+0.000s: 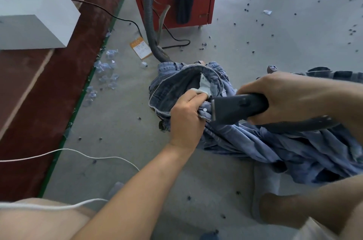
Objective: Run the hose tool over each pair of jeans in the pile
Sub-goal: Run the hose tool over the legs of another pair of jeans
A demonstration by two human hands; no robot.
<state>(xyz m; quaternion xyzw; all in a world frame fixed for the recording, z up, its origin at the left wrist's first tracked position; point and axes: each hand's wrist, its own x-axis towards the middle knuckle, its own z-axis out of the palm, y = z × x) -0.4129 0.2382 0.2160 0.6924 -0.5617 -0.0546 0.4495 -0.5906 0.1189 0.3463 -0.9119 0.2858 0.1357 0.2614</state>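
The left hand (186, 115) is gripping the waistband of a light blue denim pair of jeans (186, 86), fingers curled into the bunched fabric beside a white inner label (204, 82), holding the waist open. The right hand (284, 94) is wrapping its fingers around the dark grey plastic hose tool (235, 107), whose flat nozzle mouth is touching the waistband just beside the left hand. The jeans are lying on the grey concrete floor (255, 33), trailing right into a rumpled pile of blue denim (294, 149). A ribbed grey hose (150, 23) is running from a red metal cabinet (196, 3) down behind the jeans.
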